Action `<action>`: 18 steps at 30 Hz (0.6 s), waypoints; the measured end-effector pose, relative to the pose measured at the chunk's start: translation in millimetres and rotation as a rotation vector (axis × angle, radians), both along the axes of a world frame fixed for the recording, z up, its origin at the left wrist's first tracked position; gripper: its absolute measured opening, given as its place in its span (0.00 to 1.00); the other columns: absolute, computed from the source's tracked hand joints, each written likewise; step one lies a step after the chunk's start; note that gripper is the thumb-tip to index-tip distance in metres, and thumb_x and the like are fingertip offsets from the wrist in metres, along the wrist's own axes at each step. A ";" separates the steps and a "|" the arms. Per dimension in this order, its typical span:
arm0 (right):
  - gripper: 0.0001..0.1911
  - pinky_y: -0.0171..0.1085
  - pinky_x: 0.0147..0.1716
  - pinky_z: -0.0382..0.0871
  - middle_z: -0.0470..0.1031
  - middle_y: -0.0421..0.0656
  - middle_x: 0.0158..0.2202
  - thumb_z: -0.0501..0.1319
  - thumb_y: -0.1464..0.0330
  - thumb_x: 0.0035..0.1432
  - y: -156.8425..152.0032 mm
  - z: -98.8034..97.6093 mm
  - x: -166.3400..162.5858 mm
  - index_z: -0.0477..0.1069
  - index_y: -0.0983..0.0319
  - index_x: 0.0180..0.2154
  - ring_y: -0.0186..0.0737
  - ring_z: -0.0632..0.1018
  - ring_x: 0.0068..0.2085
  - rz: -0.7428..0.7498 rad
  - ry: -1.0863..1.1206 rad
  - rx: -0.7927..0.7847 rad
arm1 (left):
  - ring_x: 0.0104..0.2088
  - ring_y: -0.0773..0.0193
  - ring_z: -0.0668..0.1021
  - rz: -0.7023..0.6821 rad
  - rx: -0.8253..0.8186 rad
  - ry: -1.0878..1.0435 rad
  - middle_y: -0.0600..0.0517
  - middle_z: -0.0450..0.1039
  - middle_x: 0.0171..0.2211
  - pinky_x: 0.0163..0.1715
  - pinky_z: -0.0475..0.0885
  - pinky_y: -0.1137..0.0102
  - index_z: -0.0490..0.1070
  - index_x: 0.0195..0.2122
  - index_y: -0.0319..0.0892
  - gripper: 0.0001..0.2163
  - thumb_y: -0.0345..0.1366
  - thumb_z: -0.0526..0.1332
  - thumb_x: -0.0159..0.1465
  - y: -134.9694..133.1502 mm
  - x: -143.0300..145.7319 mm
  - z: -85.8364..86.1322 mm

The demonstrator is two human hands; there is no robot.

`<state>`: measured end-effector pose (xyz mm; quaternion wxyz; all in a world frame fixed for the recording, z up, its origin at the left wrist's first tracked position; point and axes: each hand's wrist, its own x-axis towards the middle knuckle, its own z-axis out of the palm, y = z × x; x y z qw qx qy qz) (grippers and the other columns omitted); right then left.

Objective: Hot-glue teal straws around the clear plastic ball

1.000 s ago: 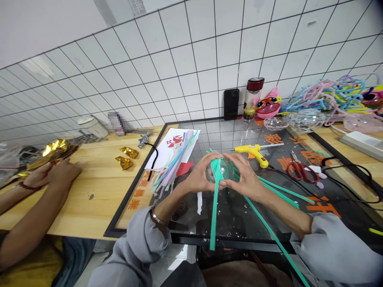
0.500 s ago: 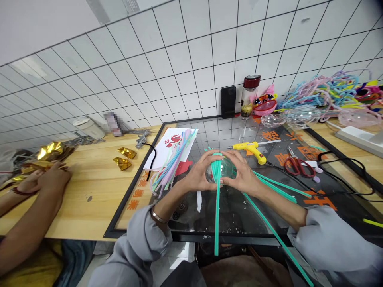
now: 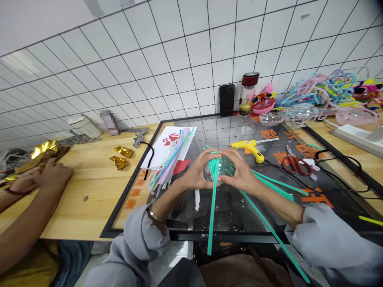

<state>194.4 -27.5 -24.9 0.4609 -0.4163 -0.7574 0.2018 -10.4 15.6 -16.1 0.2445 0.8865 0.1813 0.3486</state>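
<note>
At the centre of the frame I see a clear, rounded ball (image 3: 226,166) with green strips (image 3: 212,215) laid down its left side, their ends trailing toward the bottom edge. The person's left hand (image 3: 196,172) and right hand (image 3: 243,172) clasp it from either side, fingers widely curved, thumbs nearly meeting in front. Pastel strips (image 3: 171,159) lie left of centre, a yellow glue gun (image 3: 250,149) and red-handled scissors (image 3: 297,165) to the right, and a co-worker's hands (image 3: 50,177) rest near gold foil (image 3: 44,151) at far left.
</note>
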 end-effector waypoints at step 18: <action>0.41 0.56 0.54 0.64 0.69 0.53 0.55 0.66 0.45 0.49 -4.3 2.6 -3.1 0.59 0.59 0.58 0.57 0.71 0.55 -0.070 -0.046 -0.060 | 0.61 0.43 0.69 0.078 -0.122 0.032 0.39 0.62 0.61 0.61 0.65 0.49 0.52 0.64 0.43 0.46 0.43 0.74 0.47 -3.6 0.7 2.4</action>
